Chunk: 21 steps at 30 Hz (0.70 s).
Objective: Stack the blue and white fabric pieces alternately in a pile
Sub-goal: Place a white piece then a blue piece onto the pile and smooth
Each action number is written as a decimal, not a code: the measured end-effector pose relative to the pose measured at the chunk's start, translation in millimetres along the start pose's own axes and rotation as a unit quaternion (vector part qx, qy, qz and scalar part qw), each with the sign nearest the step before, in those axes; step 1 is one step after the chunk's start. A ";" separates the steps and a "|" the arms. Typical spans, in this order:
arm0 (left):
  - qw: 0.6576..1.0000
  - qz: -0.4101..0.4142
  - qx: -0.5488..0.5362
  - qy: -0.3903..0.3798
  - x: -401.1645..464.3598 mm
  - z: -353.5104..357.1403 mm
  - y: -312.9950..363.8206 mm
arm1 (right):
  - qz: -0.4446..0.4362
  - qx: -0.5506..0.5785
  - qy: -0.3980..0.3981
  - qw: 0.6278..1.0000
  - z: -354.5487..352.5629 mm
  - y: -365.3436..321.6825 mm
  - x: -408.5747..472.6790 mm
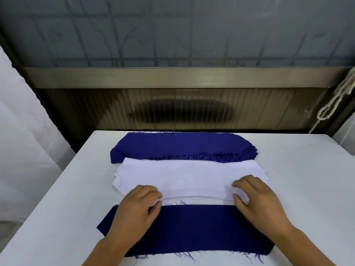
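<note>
Now both hands, left (pixel 134 208) and right (pixel 257 200), pinch the top white piece (pixel 182 181) mid-bench; best lift both ends evenly onto the blue piece (pixel 192 227)

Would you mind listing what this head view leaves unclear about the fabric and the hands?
- Left hand: its fingers curl at the white stack's near edge; a pinch can't be confirmed.
- Right hand: grip equally unclear.
- Near blue piece: the hands cover parts; anything beneath is hidden.
- Blue stack: layers too fine to count.
</note>
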State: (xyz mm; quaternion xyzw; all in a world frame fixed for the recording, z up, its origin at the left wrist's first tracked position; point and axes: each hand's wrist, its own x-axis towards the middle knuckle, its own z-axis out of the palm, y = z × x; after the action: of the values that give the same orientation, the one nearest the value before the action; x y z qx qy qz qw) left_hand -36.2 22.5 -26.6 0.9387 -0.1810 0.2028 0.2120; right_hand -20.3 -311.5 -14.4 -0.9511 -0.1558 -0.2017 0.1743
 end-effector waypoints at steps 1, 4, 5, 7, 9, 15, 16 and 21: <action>1.000 0.003 0.008 -0.002 7.3 4.3 1.7 | -0.003 0.009 -0.024 1.000 3.2 1.1 6.0; 0.996 -0.009 0.046 -0.081 23.0 16.1 1.0 | 0.000 0.035 -0.128 0.991 12.3 5.8 17.6; 0.993 -0.017 0.051 -0.103 25.0 18.5 1.1 | 0.004 0.039 -0.153 0.987 15.9 7.4 17.6; 0.992 -0.022 0.062 -0.108 26.3 22.0 -0.5 | 0.011 0.048 -0.145 0.988 21.3 10.4 14.1; 0.993 -0.019 0.071 -0.097 26.4 22.6 -2.3 | 0.019 0.057 -0.107 0.992 24.2 11.5 8.6; 0.996 -0.006 0.069 -0.053 24.1 26.9 -6.7 | 0.008 0.062 -0.066 0.996 30.3 12.9 5.0; 0.996 -0.004 0.070 -0.047 24.4 27.1 -6.6 | 0.008 0.058 -0.064 0.996 31.1 13.2 5.8; 0.997 -0.027 0.050 -0.044 24.1 27.8 -8.6 | 0.016 0.033 -0.071 0.997 30.2 11.5 9.6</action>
State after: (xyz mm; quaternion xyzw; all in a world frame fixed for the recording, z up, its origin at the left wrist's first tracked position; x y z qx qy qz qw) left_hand -3.6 10.5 -41.3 0.9607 -0.1544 0.1638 0.1624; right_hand 2.2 -307.6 -39.3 -0.9591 -0.1594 -0.1260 0.1973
